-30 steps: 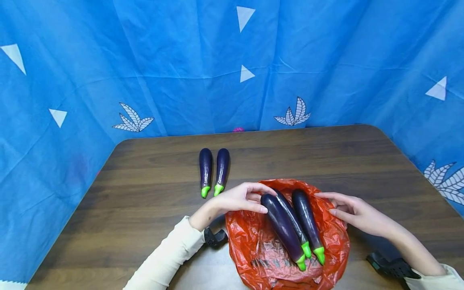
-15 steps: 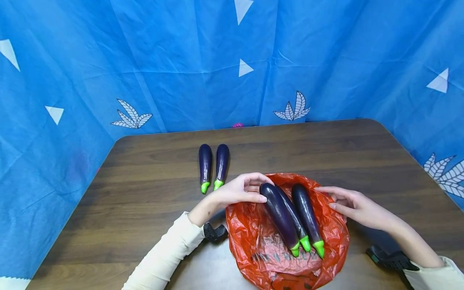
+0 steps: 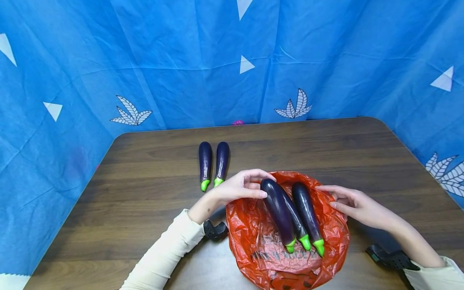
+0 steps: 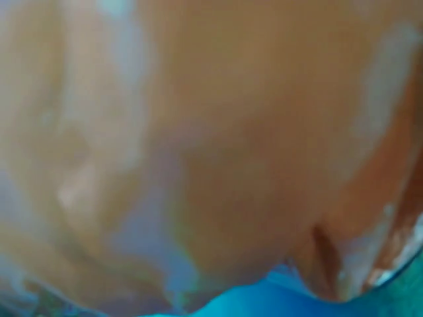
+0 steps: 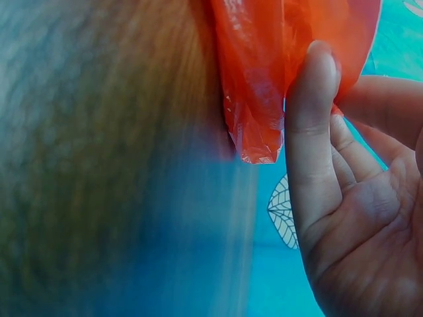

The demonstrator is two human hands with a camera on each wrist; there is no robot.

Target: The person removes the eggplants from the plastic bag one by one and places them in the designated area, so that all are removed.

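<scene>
We see a red plastic bag (image 3: 242, 241) spread open on a brown wood-grain table (image 3: 145, 181), its crumpled rim forming a rough ring, with three dark purple eggplants lying inside, their green stem ends toward the wearer. Our left hand (image 3: 239, 188) reaches over the far left part of the rim and pinches the rounded end of the leftmost eggplant (image 3: 278, 211), thumb on the near side and index finger on the far side. That eggplant leans against the middle eggplant (image 3: 297, 221) and partly covers it; the right-hand eggplant (image 3: 306, 209) lies just beside them, near the bag's right wall. Our right hand (image 3: 353, 205) pinches the rim on the right between thumb and fingers, and in the right wrist view we find the thin red plastic caught there. The left wrist view is too blurred for us to read the grip from it. Farther back on the table, beyond our left hand, two more eggplants lie side by side, the outer eggplant (image 3: 205, 161) and the inner eggplant (image 3: 222, 161), slightly apart. We wear a pale left sleeve (image 3: 168, 245) and right sleeve (image 3: 436, 276), and behind the table hangs a blue cloth (image 3: 181, 60) printed with white triangles and leaves.
</scene>
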